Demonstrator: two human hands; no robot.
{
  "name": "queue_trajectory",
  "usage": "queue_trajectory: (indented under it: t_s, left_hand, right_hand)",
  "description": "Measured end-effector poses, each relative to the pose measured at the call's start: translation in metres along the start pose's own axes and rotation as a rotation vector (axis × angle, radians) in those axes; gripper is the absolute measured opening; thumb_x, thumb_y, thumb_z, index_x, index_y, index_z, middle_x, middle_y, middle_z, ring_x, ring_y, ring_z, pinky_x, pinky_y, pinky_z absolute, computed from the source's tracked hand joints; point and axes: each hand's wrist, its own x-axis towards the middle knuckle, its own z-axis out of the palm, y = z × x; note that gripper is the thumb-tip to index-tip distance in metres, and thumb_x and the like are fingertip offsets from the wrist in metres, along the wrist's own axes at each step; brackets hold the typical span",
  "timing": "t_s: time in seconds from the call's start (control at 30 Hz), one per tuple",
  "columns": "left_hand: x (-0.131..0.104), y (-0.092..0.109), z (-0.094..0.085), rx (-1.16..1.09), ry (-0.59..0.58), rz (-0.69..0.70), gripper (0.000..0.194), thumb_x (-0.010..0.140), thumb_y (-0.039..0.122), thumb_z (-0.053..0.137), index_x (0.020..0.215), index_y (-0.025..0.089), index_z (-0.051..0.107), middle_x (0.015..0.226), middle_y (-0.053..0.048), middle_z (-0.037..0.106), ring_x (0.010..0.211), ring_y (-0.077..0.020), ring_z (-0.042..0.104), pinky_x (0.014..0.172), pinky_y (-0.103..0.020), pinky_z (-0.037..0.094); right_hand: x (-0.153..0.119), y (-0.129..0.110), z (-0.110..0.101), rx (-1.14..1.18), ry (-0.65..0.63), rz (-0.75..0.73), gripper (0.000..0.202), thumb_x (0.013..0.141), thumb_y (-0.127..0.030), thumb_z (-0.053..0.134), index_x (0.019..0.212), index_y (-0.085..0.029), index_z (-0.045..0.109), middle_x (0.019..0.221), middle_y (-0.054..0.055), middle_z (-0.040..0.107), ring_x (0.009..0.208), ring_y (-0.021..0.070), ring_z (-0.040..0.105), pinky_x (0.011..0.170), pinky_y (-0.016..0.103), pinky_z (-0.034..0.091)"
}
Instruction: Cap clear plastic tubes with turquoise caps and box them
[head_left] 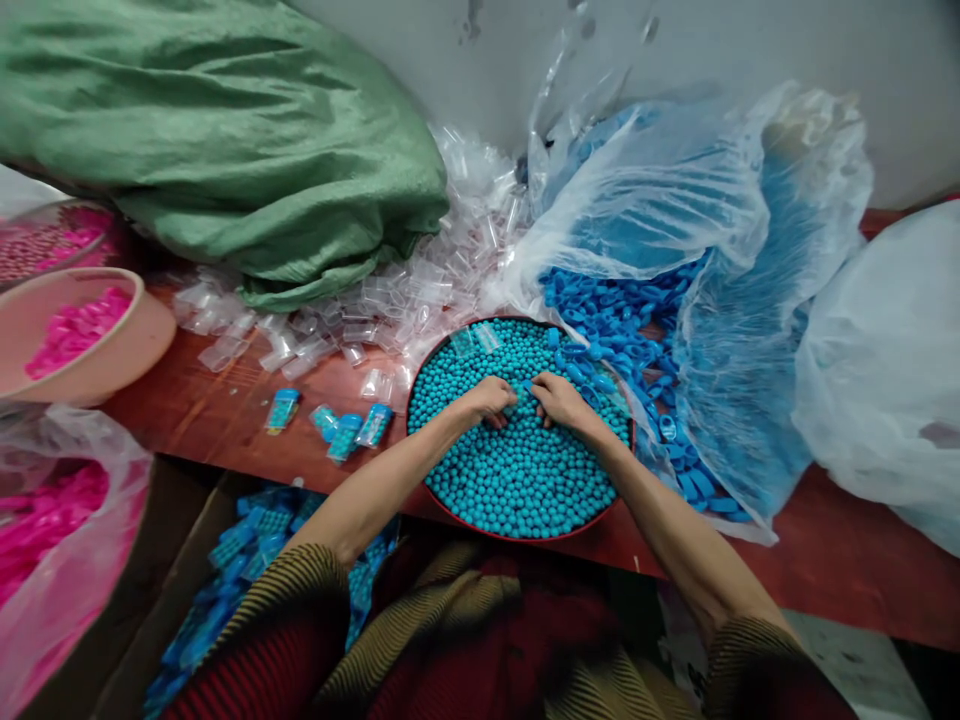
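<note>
A round red-rimmed tray [517, 537] full of turquoise beads [517, 480] sits in front of me. Over the beads, my left hand [491, 400] is closed, fingers curled down; what it holds is hidden. My right hand [559, 402] faces it, thumb and fingertips pinched on a small blue plastic piece that looks like a cap. The two hands almost meet. Clear plastic containers [476, 340] and several blue caps [592, 375] lie on the beads toward the tray's far side. Left of the tray stand and lie several bead-filled containers with blue caps [345, 437].
Loose clear containers [420, 290] heap behind the tray, beside a big green sack [247, 150]. On the right, a plastic bag [750, 300] spills blue caps. A pink basin [142, 330] holds pink pieces at left. Filled containers [255, 530] pile below the red table's edge [225, 462].
</note>
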Motion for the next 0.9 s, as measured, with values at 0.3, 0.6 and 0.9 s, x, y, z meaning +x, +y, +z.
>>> queue_trajectory:
  t_s: [0.3,0.6,0.9]
  left_hand:
    - [-0.011,-0.016,-0.009,-0.339,-0.177,0.126,0.014,0.086,0.029,0.051,0.084,0.016,0.046,0.061,0.004,0.057,0.046,-0.0068,0.055,0.048,-0.017,0.044]
    - [-0.029,-0.017,0.004,-0.390,-0.008,0.312,0.035,0.083,0.023,0.052,0.116,0.014,0.047,0.059,0.005,0.055,0.040,-0.0049,0.049,0.037,-0.013,0.034]
    - [-0.035,-0.017,0.015,-0.422,0.143,0.371,0.038,0.080,0.021,0.051,0.117,0.017,0.051,0.067,0.005,0.053,0.040,-0.0023,0.043,0.036,-0.014,0.031]
  right_hand:
    - [-0.011,0.004,-0.003,0.556,-0.108,-0.086,0.029,0.079,-0.039,0.056,0.100,-0.018,0.055,0.051,-0.009,0.050,0.035,0.0084,0.046,0.032,0.019,0.038]
    - [-0.021,0.002,0.005,0.454,0.046,-0.165,0.037,0.079,-0.047,0.051,0.099,-0.017,0.064,0.049,-0.006,0.051,0.036,0.0096,0.045,0.038,0.023,0.038]
    - [-0.028,-0.001,-0.004,0.363,0.016,-0.319,0.031,0.080,-0.037,0.049,0.097,-0.021,0.069,0.057,-0.002,0.054,0.049,0.0117,0.047,0.049,0.025,0.041]
